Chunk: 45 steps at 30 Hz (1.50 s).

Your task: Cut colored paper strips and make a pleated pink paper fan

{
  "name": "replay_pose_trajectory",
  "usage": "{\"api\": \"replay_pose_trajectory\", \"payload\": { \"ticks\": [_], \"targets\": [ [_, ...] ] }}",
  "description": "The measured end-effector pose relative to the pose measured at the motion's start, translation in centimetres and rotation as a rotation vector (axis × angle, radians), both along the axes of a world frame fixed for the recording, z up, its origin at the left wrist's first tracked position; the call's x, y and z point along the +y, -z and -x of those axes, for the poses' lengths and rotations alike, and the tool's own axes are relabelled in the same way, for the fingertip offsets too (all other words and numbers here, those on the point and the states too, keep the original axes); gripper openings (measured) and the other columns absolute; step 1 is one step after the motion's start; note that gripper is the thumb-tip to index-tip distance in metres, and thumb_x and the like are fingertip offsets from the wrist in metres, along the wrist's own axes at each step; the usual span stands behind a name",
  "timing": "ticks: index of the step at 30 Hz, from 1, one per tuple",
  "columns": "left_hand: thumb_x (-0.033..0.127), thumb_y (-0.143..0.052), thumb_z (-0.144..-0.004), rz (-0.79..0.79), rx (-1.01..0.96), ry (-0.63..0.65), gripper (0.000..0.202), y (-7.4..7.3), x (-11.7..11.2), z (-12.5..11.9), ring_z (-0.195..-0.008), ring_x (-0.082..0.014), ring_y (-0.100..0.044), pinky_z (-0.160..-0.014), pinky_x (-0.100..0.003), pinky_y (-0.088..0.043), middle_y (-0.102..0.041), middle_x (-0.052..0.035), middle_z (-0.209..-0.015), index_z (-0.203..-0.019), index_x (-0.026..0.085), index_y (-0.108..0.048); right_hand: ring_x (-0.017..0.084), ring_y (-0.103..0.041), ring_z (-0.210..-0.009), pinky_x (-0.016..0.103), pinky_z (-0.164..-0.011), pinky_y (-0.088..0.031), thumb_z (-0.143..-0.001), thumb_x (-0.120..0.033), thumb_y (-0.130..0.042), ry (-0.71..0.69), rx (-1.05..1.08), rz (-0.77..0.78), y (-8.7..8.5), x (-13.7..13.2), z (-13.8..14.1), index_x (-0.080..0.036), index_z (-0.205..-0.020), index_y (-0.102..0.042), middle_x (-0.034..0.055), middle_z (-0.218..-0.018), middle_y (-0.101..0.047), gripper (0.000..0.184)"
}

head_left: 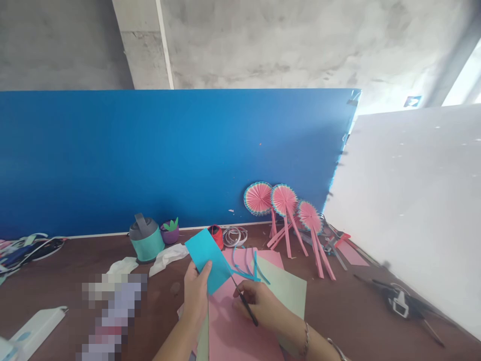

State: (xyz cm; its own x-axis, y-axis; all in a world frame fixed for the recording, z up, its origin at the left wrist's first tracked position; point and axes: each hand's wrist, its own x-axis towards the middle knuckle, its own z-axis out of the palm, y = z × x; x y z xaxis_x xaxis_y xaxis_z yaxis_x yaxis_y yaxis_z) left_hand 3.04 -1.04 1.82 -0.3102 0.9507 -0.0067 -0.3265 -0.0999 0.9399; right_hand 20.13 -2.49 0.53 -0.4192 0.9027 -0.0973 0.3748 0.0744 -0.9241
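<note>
My left hand [196,296] pinches the lower edge of a turquoise paper sheet [206,258] and holds it tilted above the table. My right hand [259,303] is closed around a pair of scissors [244,301] whose thin dark blades point up toward the sheet's right edge. Thin turquoise strips [250,268] curl away beside the blades. Under both hands lie a pink sheet [236,326] and a pale green sheet [287,288].
Three pink pleated paper fans on sticks [285,210] lean against the blue partition [169,155]. A teal and grey container [146,239], a small purple pot [170,231], a red spool [217,234], white wire loops [235,234], crumpled tissues [165,255] and a glue gun [400,301] sit on the brown table [353,311].
</note>
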Motion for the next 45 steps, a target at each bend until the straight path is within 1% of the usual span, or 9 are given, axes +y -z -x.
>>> {"api": "replay_pose_trajectory", "payload": {
  "ticks": [4,10,15,21,29,38,45],
  "targets": [
    [0.040,-0.073,-0.063,0.012,0.003,-0.004,0.034,0.0,0.0,0.1,-0.055,-0.0103,-0.047,-0.053,-0.023,-0.043,-0.056,0.0025,-0.065,-0.084,0.016,-0.059,0.007,-0.042,-0.043,0.017,-0.040,-0.029,-0.071,-0.024,-0.062,0.009,-0.020,-0.024,0.1,0.1,-0.1,-0.014,-0.083,-0.061,-0.0063,-0.049,-0.046,0.015],
    [0.041,-0.073,-0.061,0.016,0.009,-0.005,0.037,0.0,-0.1,0.1,-0.058,-0.0115,-0.050,-0.056,-0.024,-0.044,-0.059,0.0009,-0.069,-0.086,0.016,-0.062,0.007,-0.042,-0.043,0.017,-0.040,-0.029,-0.072,-0.023,-0.061,0.001,-0.011,-0.019,0.2,0.2,-0.1,-0.015,-0.083,-0.061,-0.0060,-0.050,-0.047,0.014],
    [0.042,-0.073,-0.062,0.021,0.036,-0.015,0.034,0.0,-0.1,0.2,-0.054,-0.0105,-0.047,-0.052,-0.023,-0.042,-0.055,0.0033,-0.062,-0.081,0.016,-0.062,0.007,-0.042,-0.045,0.017,-0.041,-0.029,-0.071,-0.021,-0.061,0.010,-0.021,-0.020,0.3,0.1,-0.1,-0.015,-0.084,-0.061,-0.0058,-0.050,-0.047,0.014],
    [0.045,-0.074,-0.058,0.032,0.046,-0.034,0.040,-0.1,-0.1,0.1,-0.051,-0.0112,-0.048,-0.051,-0.024,-0.042,-0.057,0.0021,-0.061,-0.083,0.015,-0.064,0.007,-0.042,-0.044,0.017,-0.040,-0.030,-0.071,-0.022,-0.061,0.007,-0.018,-0.022,0.3,0.1,-0.2,-0.015,-0.083,-0.061,-0.0058,-0.050,-0.047,0.014],
    [0.046,-0.073,-0.059,0.027,0.051,-0.024,0.040,0.0,-0.1,0.1,-0.053,-0.0121,-0.050,-0.053,-0.025,-0.043,-0.059,0.0018,-0.062,-0.084,0.015,-0.063,0.007,-0.042,-0.040,0.017,-0.038,-0.029,-0.070,-0.022,-0.059,0.011,-0.024,-0.016,-0.1,0.0,-0.1,-0.015,-0.080,-0.059,-0.0064,-0.047,-0.046,0.012],
    [0.048,-0.075,-0.056,0.040,0.040,-0.032,0.043,0.1,0.0,0.1,-0.052,-0.0120,-0.051,-0.053,-0.025,-0.043,-0.059,0.0028,-0.060,-0.083,0.016,-0.064,0.007,-0.044,-0.040,0.016,-0.039,-0.030,-0.068,-0.019,-0.058,0.030,-0.066,-0.033,-0.5,0.0,-0.1,-0.015,-0.075,-0.060,-0.0063,-0.048,-0.047,0.008],
    [0.046,-0.076,-0.054,-0.011,0.006,-0.041,0.046,0.3,0.0,0.1,-0.054,-0.0131,-0.053,-0.055,-0.026,-0.045,-0.061,0.0007,-0.063,-0.085,0.015,-0.065,0.007,-0.044,-0.038,0.016,-0.038,-0.030,-0.067,-0.018,-0.057,0.041,-0.081,-0.047,-1.1,-0.1,0.0,-0.016,-0.069,-0.060,-0.0065,-0.043,-0.046,0.003]
  ]
}}
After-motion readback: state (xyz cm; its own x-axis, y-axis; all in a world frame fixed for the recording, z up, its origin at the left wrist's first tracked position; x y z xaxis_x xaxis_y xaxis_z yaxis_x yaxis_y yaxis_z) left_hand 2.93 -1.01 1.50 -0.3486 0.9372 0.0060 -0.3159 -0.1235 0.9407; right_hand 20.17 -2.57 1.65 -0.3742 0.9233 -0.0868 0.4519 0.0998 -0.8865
